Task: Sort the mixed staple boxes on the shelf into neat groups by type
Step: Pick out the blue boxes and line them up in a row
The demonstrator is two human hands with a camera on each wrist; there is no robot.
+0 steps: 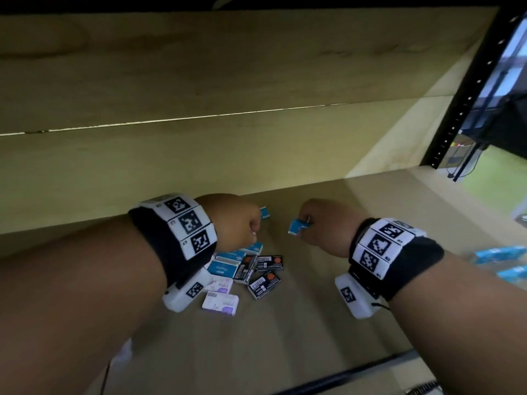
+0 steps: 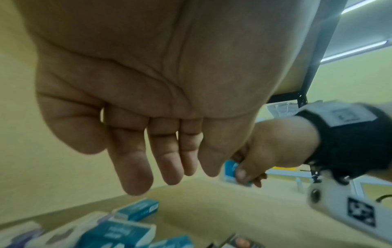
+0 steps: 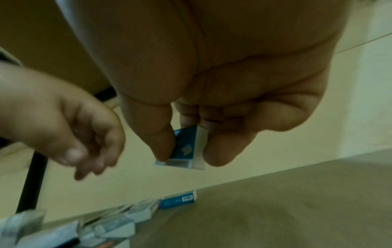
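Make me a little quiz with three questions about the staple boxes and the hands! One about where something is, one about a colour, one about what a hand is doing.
1. Where does the pile of mixed boxes lie?
A. on the shelf board, below the left hand
B. on the floor
C. in a basket

2. What colour is the box in the right hand?
A. black
B. purple
C. blue

3. What is the left hand doing?
A. gripping a black box
B. holding nothing, fingers loose
C. pressing flat on the pile

Answers: 1 A, the head view shows the pile on the shelf board under the left wrist. 2 C, the right wrist view shows a blue box pinched between thumb and fingers. 3 B, the left wrist view shows bare fingers hanging with no box in them.
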